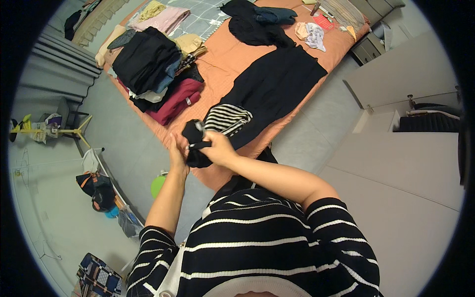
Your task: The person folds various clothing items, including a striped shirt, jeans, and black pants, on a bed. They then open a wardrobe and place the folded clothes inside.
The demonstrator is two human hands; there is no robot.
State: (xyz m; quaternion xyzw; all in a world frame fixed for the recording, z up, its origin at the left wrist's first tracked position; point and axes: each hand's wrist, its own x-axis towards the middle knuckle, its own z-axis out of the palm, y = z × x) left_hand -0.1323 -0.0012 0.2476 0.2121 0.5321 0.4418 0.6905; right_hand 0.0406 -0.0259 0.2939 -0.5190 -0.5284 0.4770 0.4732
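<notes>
In front of my body, a bunched piece of black cloth (199, 158) is held up over the near edge of the bed. My right hand (217, 147) is closed round it from the right, fingers gripping a fold. On its left side, my left hand (177, 154) holds the cloth, with part of the fingers hidden behind it. The exact kind of garment cannot be made out. Just beyond my right hand lies a black-and-white striped cloth (227, 119); whether it joins the bunched piece is unclear. Under it, a long black garment (282, 89) is spread flat across the bed.
The bed has an orange cover (220, 69). A tall clothes pile (148, 62) with a red garment (175, 103) stands on its left. More dark clothes (260, 22) and a small white cloth (314, 37) lie farther back. An open wardrobe door (396, 74) is at right.
</notes>
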